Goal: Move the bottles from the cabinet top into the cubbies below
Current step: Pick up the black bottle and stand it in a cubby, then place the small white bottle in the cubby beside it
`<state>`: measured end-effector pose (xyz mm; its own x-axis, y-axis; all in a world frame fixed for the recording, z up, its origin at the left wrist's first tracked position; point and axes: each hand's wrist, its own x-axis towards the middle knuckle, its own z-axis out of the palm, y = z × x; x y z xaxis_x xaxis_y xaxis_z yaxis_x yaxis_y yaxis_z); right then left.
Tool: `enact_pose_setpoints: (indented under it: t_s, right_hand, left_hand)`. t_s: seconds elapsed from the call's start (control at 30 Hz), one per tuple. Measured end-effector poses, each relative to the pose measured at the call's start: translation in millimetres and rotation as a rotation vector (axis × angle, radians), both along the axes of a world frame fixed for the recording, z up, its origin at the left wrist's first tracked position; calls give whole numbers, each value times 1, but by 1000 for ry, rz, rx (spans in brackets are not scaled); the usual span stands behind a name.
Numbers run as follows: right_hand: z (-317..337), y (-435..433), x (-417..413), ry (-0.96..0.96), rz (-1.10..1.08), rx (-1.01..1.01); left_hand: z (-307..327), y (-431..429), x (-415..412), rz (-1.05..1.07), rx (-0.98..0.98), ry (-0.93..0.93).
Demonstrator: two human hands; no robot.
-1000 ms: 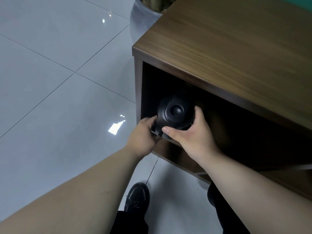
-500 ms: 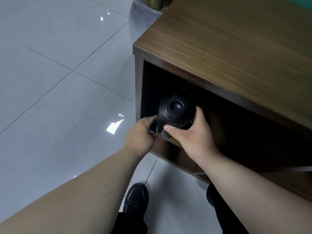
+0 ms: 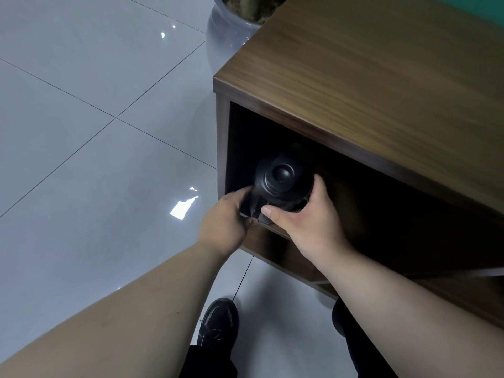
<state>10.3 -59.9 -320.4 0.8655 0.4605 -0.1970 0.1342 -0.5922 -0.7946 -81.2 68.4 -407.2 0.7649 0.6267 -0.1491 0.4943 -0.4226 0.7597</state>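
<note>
A black bottle [image 3: 282,181] with a round knobbed lid stands upright at the front left of the top cubby [image 3: 395,211] of a brown wooden cabinet [image 3: 368,83]. My left hand [image 3: 226,222] grips its left side, low down. My right hand [image 3: 302,216] wraps its right side, thumb across the front. The bottle's lower body is hidden by my hands and the dark cubby. The visible part of the cabinet top holds no bottle.
A grey ceramic plant pot [image 3: 226,31] stands on the floor behind the cabinet's left corner. Glossy grey floor tiles [image 3: 95,159] spread to the left. My black shoe [image 3: 218,323] is below the cabinet's front. A lower cubby [image 3: 324,279] shows beneath the shelf.
Both hands and the bottle have shifted very slightly deeper into the cubby; the grip is unchanged.
</note>
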Motion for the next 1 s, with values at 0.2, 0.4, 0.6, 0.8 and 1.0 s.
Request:
enact_pose_setpoints:
  t_s: [0.2, 0.4, 0.6, 0.8, 1.0]
  right_hand:
    - [5, -21, 3, 142, 93, -210]
    - [53, -66, -15, 257, 312, -374]
    - [119, -124, -42, 2, 322, -174]
    - [185, -186, -62, -429, -49, 294]
    - [225, -196, -22, -786, -380, 73]
  left_hand:
    - [21, 6, -21, -93, -15, 113]
    - [68, -2, -51, -17, -167, 183]
    - [137, -73, -73, -68, -187, 86]
    - [192, -144, -85, -141, -176, -48]
    - [233, -147, -53, -328, 10, -131]
